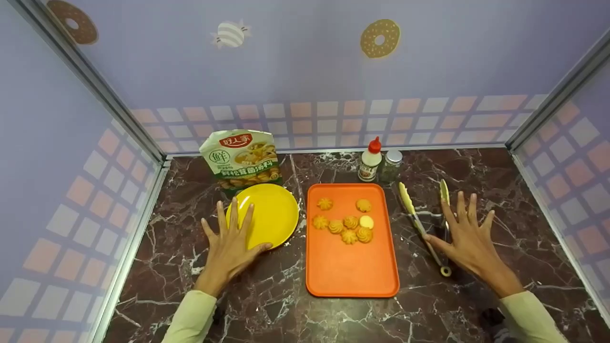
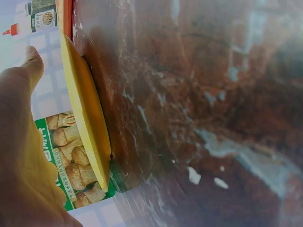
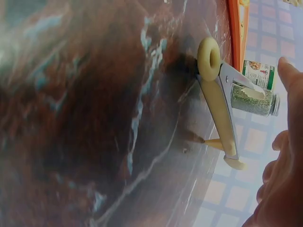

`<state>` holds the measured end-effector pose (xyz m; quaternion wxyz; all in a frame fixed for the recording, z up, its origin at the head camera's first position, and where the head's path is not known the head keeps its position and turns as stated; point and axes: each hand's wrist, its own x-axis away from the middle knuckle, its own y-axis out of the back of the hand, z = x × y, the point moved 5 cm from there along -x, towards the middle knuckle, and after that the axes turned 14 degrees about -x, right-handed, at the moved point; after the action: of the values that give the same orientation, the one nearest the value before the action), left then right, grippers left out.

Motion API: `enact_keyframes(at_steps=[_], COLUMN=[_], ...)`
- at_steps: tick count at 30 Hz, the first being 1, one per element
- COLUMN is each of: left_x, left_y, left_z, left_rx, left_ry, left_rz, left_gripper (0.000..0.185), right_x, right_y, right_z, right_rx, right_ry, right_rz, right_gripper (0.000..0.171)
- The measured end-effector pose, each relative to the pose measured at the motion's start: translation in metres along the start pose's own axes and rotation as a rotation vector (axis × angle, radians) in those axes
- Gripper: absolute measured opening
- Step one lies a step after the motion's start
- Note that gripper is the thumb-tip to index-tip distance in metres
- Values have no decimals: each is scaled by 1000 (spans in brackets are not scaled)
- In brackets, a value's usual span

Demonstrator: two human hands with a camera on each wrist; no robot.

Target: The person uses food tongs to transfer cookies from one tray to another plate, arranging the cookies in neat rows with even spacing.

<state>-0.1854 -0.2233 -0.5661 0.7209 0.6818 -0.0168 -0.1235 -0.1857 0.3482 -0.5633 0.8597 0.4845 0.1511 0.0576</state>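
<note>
Nearest the person, two pale sleeves reach onto the dark marble counter [image 1: 267, 305]. The left hand [image 1: 231, 243] lies flat with its fingers spread wide and straight, the fingertips resting on the near left edge of the yellow plate [image 1: 269, 212]; it grips nothing. The right hand [image 1: 469, 238] is likewise flat and splayed wide, lying over the pale-yellow tongs [image 1: 421, 224], whose ringed hinge end sits just beside the thumb and whose two arms fan away beyond the fingertips; the fingers do not curl round them. Between the hands lies an orange tray [image 1: 350, 271], its near half bare, with a cluster of seven small piped cookies [image 1: 347, 224] in its far half, six orange and one paler. Behind the plate a soup-mix packet [image 1: 240, 159] stands upright, touching or nearly touching the plate's far rim. Behind the tray, near the back wall, a red-capped squeeze bottle [image 1: 371, 159] stands just beside a small silver-lidded spice jar [image 1: 391, 166].
</note>
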Motion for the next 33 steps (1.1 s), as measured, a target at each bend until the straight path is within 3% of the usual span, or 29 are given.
enact_keyframes(at_steps=[8, 12, 19, 24, 33], left_x=[0, 2, 10, 18, 28], left_y=[0, 1, -1, 0, 0], left_z=[1, 4, 19, 29, 39], left_rx=[51, 128, 397, 597, 738], left_ry=[16, 48, 201, 315, 427], left_rz=[-62, -99, -126, -206, -394], left_gripper=[110, 105, 85, 68, 44], right_x=[-2, 0, 7, 10, 12], right_y=[-6, -7, -7, -8, -11], right_z=[3, 4, 7, 10, 10], right_rx=[-33, -76, -202, -291, -377], right_ry=[-6, -18, -24, -58, -102], right_rz=[-42, -80, -192, -245, -301], right_gripper=[104, 102, 93, 88, 84])
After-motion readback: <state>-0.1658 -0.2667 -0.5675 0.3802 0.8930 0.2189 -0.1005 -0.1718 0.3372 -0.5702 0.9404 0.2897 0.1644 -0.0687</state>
